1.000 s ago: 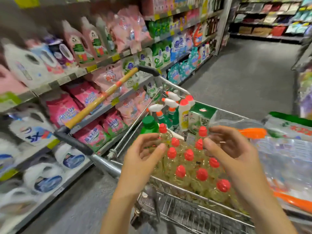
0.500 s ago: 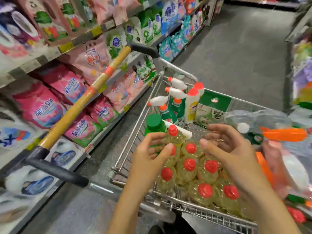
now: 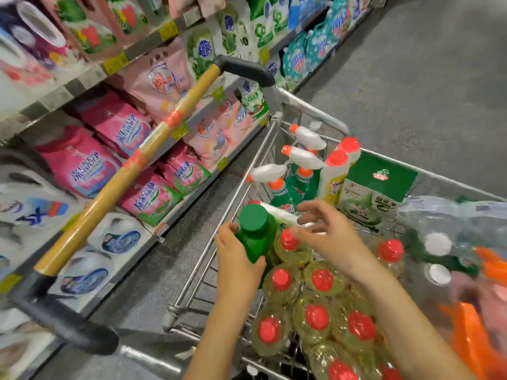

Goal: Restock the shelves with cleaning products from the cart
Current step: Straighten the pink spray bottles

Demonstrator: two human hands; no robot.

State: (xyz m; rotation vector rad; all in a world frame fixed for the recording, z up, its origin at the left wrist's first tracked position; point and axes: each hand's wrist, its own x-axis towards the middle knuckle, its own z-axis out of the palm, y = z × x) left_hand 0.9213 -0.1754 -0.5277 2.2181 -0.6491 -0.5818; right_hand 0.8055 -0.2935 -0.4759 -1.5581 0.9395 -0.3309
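The right edge of the head view is blurring badly: orange shapes (image 3: pixel 472 338) are smearing there and cannot be identified, and a clear plastic-wrapped pack (image 3: pixel 450 215) is running out of frame. The white jugs (image 3: pixel 82 278) on the lowest shelf are also blurring.

The left hand (image 3: pixel 236 264) is wrapping its fingers round the green bottle (image 3: pixel 258 234), which is standing at the near left corner of the cart (image 3: pixel 189 283); the hand and neighbouring bottles are hiding its lower body. The right hand (image 3: pixel 329 237) is hovering just beside it with fingers spread and loosely bent, holding nothing; whether a fingertip is touching the red cap below is unclear.

The cart is carrying a tight cluster of yellow bottles with red caps (image 3: pixel 322 279), spray bottles with white triggers (image 3: pixel 304 157) behind them, a white red-capped bottle (image 3: pixel 334 171) and a green box (image 3: pixel 378 182). The shelves (image 3: pixel 90 75) on the left are holding pink bags (image 3: pixel 79 163).
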